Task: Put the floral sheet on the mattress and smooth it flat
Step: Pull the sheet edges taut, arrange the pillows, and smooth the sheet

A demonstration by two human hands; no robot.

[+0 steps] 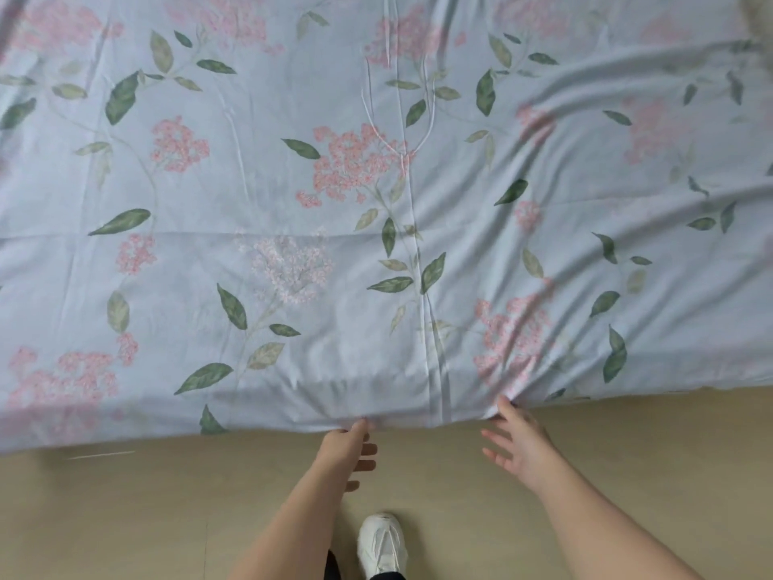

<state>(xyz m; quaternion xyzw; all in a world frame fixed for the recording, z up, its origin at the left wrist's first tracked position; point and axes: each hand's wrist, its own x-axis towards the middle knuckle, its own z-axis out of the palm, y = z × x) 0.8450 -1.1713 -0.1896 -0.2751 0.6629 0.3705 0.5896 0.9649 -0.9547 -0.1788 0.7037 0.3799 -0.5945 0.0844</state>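
The floral sheet (334,211), pale blue with pink blossoms and green leaves, spreads across the whole upper view and hides the mattress beneath it. Its near hem hangs along the bed's edge. My left hand (349,447) pinches that hem between thumb and forefinger near the middle, the other fingers loose. My right hand (516,445) also grips the hem, a little to the right, with the remaining fingers spread. Long wrinkles fan out from my right hand toward the upper right. Fold creases run straight across the middle of the cloth.
Beige floor (627,475) lies below the bed's near edge. My white shoe (381,546) stands on it between my forearms. A pale object (759,18) shows at the top right corner, too cropped to identify.
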